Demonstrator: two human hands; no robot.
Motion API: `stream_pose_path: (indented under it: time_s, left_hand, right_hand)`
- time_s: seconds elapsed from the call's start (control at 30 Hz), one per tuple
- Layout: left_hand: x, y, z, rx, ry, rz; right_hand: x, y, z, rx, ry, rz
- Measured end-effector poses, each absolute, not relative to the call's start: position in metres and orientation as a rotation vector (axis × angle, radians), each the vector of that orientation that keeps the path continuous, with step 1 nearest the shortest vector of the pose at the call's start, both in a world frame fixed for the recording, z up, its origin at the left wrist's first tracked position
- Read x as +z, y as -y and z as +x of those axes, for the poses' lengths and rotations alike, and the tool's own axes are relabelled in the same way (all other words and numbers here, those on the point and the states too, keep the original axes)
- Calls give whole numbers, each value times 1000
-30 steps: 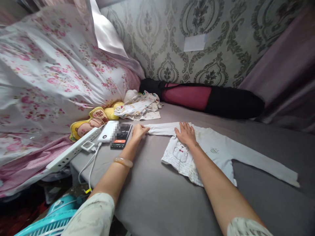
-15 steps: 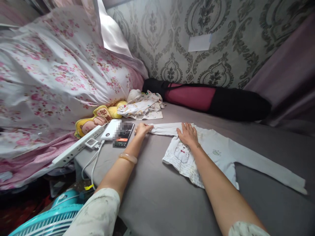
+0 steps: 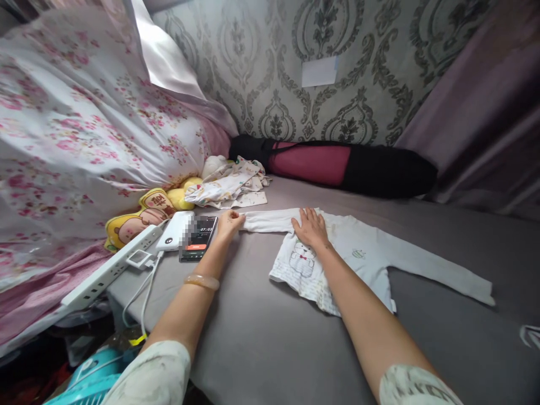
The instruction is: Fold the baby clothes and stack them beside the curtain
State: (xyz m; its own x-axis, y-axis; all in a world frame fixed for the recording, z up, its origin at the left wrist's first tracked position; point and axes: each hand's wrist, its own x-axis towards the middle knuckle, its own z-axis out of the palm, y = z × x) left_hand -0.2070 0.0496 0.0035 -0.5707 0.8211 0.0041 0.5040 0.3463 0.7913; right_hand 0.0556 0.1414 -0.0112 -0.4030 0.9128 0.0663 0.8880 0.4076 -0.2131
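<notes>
A small white long-sleeved baby shirt (image 3: 367,242) lies spread on the grey sheet, with a bear print on its front and a small striped motif on the chest. My left hand (image 3: 229,224) pinches the cuff of the sleeve on the left, and that sleeve is stretched out straight. My right hand (image 3: 311,228) rests flat near the shoulder of the same sleeve, fingers extended, pressing on the cloth. The other sleeve reaches out to the right, untouched.
Just left of my left hand lie a phone (image 3: 202,239), a white power bank (image 3: 174,232) and a power strip (image 3: 109,264) with cables. Behind are crumpled printed clothes (image 3: 232,183), a yellow cushion (image 3: 135,222) and a long black-and-red bag (image 3: 312,163). A turquoise fan (image 3: 93,371) stands lower left.
The view has turned slightly right, so everything sits further left in the picture. Both hands keep their places on the shirt, the left on the cuff and the right flat.
</notes>
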Motion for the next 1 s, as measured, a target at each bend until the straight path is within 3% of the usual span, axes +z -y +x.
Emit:
stream_pose_path:
  time_s: [0.33, 0.5, 0.7, 0.83, 1.0]
  left_hand:
    - [20, -62, -199, 1416, -2251, 1217]
    - [18, -68, -207, 1062, -2477, 1635]
    - [6, -74, -207, 584, -2635, 1719]
    - [1, -75, -205, 514, -2687, 1626]
    - [-3, -74, -201, 672, -2760, 1505]
  right_hand:
    - [-8, -139, 54, 223, 2466, -1644]
    - [-7, -139, 52, 233, 2446, -1662]
    - [-6, -138, 53, 220, 2476, -1654]
    - [-6, -137, 54, 222, 2489, -1671]
    - [-8, -136, 54, 265, 2441, -1645]
